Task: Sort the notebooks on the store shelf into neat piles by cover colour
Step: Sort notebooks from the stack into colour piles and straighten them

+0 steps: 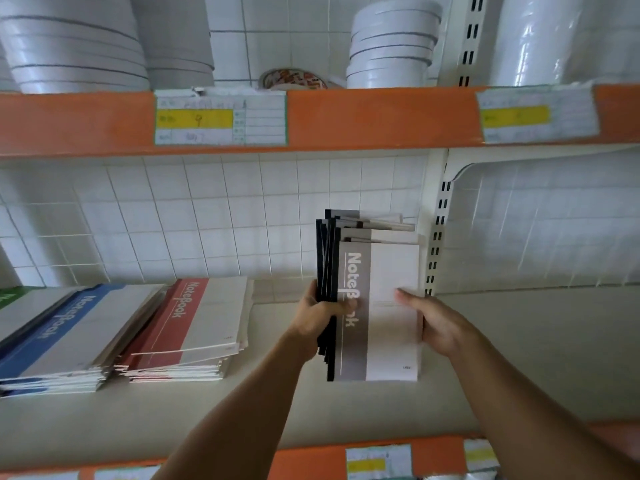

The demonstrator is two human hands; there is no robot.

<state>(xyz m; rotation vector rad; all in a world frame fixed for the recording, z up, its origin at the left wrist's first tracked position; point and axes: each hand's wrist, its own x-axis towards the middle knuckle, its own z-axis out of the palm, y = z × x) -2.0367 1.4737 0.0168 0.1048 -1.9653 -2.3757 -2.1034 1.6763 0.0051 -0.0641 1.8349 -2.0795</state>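
A cream shelf (519, 358) with an orange front edge is seen. Two notebook piles are laid on its left part: a blue-covered pile (59, 341) and, just beside it, a red-covered pile (194, 327).

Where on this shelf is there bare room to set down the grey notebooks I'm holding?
Bare shelf lies right of the grey notebooks that the left hand and right hand grip, back to the tiled wall. A narrower strip runs between them and the red pile. The left end is crowded: red pile and blue pile sit side by side.
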